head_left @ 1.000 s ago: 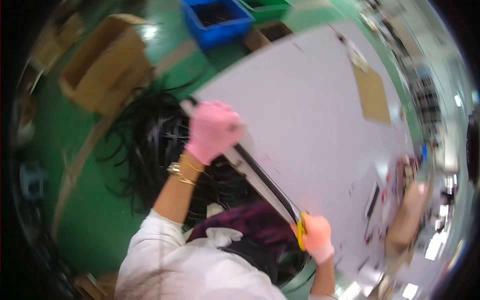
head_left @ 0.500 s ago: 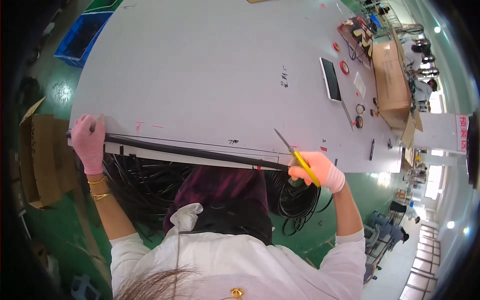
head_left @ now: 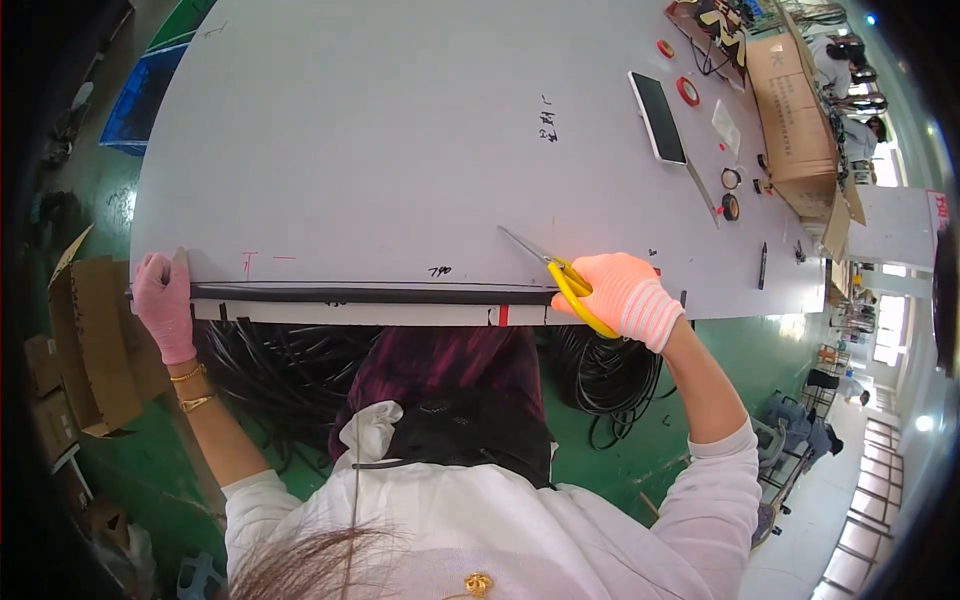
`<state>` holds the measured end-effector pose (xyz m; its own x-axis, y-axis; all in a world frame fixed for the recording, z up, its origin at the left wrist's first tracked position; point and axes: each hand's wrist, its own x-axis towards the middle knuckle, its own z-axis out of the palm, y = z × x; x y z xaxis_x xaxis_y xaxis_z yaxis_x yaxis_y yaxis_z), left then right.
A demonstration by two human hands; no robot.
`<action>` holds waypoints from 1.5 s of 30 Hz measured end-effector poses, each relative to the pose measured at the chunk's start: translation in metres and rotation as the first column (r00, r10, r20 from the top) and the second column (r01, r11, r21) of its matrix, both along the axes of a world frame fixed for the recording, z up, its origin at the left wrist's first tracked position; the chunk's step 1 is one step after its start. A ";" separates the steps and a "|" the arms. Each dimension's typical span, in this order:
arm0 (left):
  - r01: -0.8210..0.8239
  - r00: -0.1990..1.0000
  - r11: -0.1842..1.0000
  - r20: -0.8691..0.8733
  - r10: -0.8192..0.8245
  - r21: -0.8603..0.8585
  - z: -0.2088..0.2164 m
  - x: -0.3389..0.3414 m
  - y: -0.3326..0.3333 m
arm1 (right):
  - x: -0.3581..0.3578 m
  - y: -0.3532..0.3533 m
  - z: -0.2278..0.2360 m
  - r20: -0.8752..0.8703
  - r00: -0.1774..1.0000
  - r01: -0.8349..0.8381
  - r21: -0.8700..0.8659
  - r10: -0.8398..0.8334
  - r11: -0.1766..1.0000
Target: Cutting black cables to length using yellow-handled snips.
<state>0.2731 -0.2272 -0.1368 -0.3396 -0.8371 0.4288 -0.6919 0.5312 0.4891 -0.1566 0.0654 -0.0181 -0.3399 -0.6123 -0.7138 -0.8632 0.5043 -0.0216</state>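
Observation:
A long black tube or cable lies straight along the near edge of the table, beside a drawn line. At its left end my left hand, in a pink glove, is closed over it and presses at the table's corner. My right hand, gloved in orange, is at the tube's other end. Yellow-handled scissors are held in that hand, their blades together and pointing up and left over the tabletop. The right fingers hide the tube's right end, so its grip there is partly out of sight.
On the grey table lie a phone, tape rolls and a black pen. A cardboard box stands at the far right. Coiled black cables lie below the front edge; another open box is at left.
The tube's right part has come up from the front edge, and it now runs level along the drawn line. My right hand has risen with the scissors; my left still holds its end.

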 end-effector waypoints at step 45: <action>0.675 0.719 0.736 0.182 -0.671 0.048 0.030 -0.282 0.226 | 0.005 0.058 -0.025 0.129 0.958 0.279 -0.605 -0.254 0.746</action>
<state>-0.0084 -0.0009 -0.1069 -0.8806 -0.3503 0.3190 -0.2197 0.8985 0.3801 -0.1513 0.1230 -0.0430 -0.5379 -0.8096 -0.2347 -0.6878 0.5825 -0.4331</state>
